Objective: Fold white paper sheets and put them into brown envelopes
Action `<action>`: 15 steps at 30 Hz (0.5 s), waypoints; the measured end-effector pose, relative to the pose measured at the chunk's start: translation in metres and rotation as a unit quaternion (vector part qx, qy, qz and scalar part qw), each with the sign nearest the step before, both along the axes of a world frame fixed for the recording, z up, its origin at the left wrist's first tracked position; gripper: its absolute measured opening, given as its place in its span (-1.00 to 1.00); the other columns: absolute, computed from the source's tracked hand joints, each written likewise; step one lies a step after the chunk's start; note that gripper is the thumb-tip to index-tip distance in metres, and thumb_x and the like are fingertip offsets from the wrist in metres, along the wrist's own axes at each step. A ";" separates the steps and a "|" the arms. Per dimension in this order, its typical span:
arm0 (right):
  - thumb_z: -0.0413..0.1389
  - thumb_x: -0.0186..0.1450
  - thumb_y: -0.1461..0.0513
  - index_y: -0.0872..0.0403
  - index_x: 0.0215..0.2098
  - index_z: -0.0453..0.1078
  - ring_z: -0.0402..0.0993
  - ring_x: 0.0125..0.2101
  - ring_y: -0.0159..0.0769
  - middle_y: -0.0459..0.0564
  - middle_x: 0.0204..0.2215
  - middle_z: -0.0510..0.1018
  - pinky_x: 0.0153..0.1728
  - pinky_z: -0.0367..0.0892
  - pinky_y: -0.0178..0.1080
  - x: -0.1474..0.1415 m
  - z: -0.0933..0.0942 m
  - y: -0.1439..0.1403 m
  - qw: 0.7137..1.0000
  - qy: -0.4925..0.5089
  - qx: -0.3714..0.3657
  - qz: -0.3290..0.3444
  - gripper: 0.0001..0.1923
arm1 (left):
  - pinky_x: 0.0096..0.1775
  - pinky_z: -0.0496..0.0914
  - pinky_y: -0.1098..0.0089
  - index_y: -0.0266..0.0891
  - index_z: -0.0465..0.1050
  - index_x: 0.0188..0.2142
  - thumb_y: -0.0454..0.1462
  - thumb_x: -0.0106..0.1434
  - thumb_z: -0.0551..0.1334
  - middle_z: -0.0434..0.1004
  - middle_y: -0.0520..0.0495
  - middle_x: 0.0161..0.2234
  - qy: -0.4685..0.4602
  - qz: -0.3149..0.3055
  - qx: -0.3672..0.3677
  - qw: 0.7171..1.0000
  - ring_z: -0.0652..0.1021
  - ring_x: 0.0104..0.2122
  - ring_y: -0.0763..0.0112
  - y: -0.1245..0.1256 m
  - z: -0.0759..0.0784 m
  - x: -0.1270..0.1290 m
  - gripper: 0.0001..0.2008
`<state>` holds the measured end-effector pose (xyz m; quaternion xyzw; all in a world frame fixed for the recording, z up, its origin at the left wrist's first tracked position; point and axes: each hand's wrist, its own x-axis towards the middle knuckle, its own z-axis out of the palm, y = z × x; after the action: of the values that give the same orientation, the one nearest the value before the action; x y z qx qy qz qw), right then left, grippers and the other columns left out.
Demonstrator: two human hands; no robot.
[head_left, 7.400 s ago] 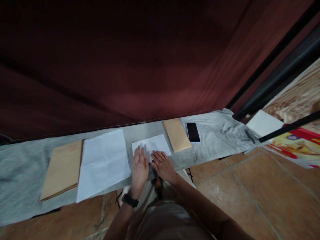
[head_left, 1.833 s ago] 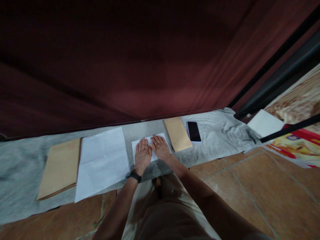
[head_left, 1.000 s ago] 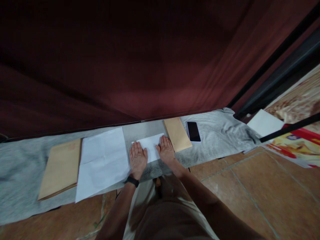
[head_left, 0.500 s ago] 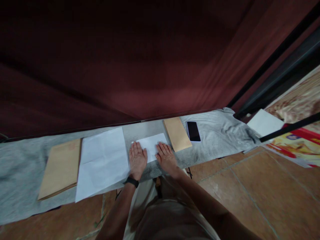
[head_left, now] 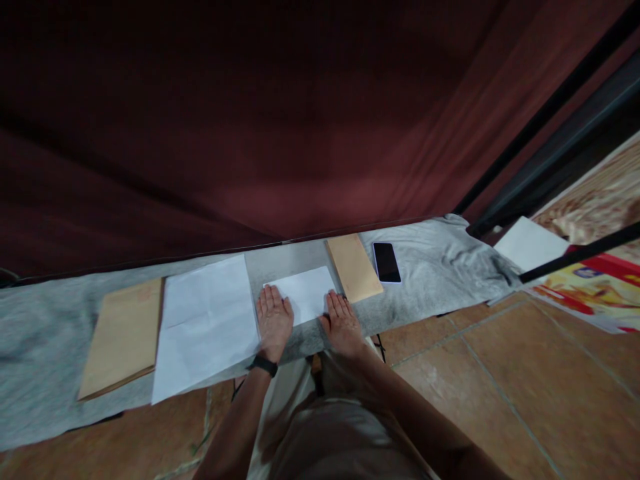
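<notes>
A small white rectangle of paper (head_left: 309, 293), apparently folded, lies on the grey cloth (head_left: 440, 260) in front of me. Flat on its left end rests my left hand (head_left: 275, 320), fingers stretched out, a dark band on the wrist. My right hand (head_left: 343, 325) lies at its lower right corner, fingers extended and the thumb a little apart. Just beyond my right fingertips is a brown envelope (head_left: 355, 268). Large white sheets of paper (head_left: 206, 327) lie to the left of my left hand.
A stack of brown envelopes (head_left: 124, 337) lies at the far left. A phone (head_left: 387, 262) with a dark screen sits right of the single envelope. A dark red cloth (head_left: 300, 167) hangs behind the narrow surface. Right of it are black bars and a colourful printed box (head_left: 595, 287).
My right hand has slid toward me and to the right, from the top of the small paper to its lower right corner. My left hand has stayed almost in place.
</notes>
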<state>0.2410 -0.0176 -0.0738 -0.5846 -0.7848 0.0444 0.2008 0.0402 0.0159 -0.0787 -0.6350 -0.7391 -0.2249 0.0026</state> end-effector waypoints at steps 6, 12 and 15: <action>-0.06 0.53 0.12 0.13 0.41 0.19 0.15 0.38 -0.10 0.11 0.40 0.23 0.38 0.03 0.03 0.012 0.002 -0.013 0.997 -0.004 0.020 0.068 -0.46 | 0.35 0.12 -0.11 -0.59 0.10 0.38 -0.18 0.47 -0.11 0.15 -0.55 0.38 0.002 0.007 0.011 1.000 0.14 0.42 -0.07 0.001 -0.002 -0.001 -0.37; -0.03 0.52 0.14 0.19 0.40 0.21 0.20 0.36 -0.06 0.20 0.37 0.28 0.36 0.07 0.08 0.020 0.000 -0.022 0.997 -0.006 0.034 0.068 -0.45 | 0.35 0.13 -0.11 -0.62 0.14 0.36 -0.20 0.46 -0.10 0.17 -0.56 0.37 0.012 0.006 0.002 1.000 0.17 0.41 -0.08 0.000 0.000 -0.001 -0.38; -0.04 0.52 0.14 0.22 0.41 0.18 0.20 0.36 -0.07 0.21 0.37 0.28 0.37 0.06 0.06 0.020 -0.001 -0.024 0.998 -0.009 0.034 0.057 -0.43 | 0.35 0.14 -0.09 -0.53 0.16 0.37 -0.21 0.45 -0.08 0.20 -0.48 0.37 0.013 0.003 0.006 1.000 0.18 0.41 -0.04 0.002 0.004 -0.003 -0.40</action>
<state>0.2609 -0.0414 -0.0748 -0.5319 -0.8199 0.0238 0.2103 0.0375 0.0182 -0.0749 -0.6354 -0.7397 -0.2209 0.0166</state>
